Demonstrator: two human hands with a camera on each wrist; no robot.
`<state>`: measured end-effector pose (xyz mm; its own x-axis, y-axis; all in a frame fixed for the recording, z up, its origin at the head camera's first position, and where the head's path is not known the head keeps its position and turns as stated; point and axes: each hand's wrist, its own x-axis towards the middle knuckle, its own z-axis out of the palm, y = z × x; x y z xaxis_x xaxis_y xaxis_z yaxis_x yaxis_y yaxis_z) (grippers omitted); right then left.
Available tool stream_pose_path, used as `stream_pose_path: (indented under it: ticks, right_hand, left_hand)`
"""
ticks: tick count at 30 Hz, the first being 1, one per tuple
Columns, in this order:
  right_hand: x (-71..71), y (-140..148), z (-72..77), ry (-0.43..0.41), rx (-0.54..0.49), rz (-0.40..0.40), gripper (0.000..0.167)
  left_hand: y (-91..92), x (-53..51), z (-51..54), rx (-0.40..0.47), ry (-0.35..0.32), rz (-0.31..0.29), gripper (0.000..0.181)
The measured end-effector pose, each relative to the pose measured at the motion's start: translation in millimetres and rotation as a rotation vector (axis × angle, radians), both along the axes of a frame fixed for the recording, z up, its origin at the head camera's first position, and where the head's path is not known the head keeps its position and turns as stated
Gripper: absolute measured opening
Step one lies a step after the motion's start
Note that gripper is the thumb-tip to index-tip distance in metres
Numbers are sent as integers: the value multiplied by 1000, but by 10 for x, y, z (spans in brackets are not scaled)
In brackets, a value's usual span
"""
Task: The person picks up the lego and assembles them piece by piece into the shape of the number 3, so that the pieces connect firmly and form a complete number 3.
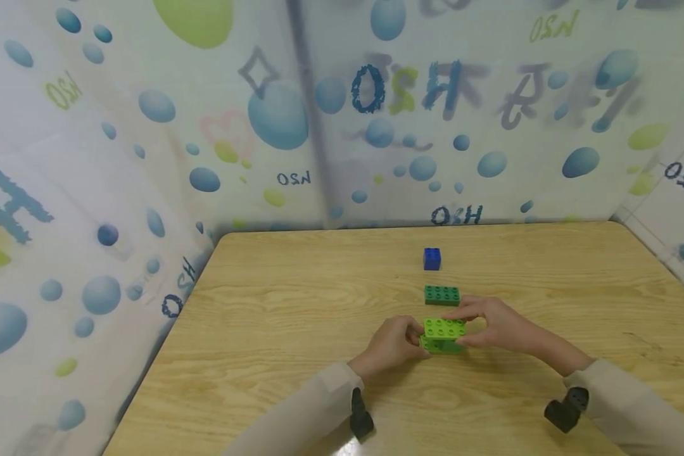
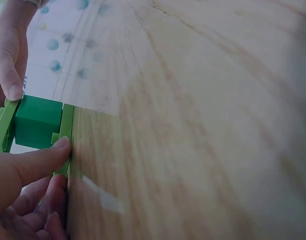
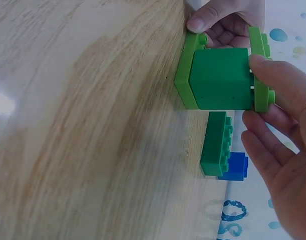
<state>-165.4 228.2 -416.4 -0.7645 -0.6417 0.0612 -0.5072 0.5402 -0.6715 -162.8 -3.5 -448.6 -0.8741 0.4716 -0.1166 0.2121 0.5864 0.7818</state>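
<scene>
A flat lime plate (image 1: 444,327) lies on top of a green block (image 3: 220,79), which stands on a second lime plate (image 3: 186,75) on the table. My right hand (image 1: 498,324) pinches the upper plate at its right end, thumb at the front and fingers behind. At the left end, my left hand (image 1: 392,345) grips the lower plate, its thumb on the top face. In the left wrist view the green block (image 2: 38,121) shows between both plates. Whether the upper plate is fully pressed down, I cannot tell.
Behind the stack lies a dark green brick (image 1: 441,296) with studs up. Farther back stands a small blue brick (image 1: 432,259). The wooden table (image 1: 296,278) ends at a patterned curtain (image 1: 342,158) at the back and left.
</scene>
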Motion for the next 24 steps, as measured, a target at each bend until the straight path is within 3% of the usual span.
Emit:
stream_pose_path:
  ticks: [11,24]
  right_hand:
    - [-8,-58,52,52,60,0,43]
    - [23,-30,-112,-25,-38,-42,49]
  left_hand:
    - [0,-18,-10,-3,14,-2,34]
    - [4,-23,-43,-10,10,3,34]
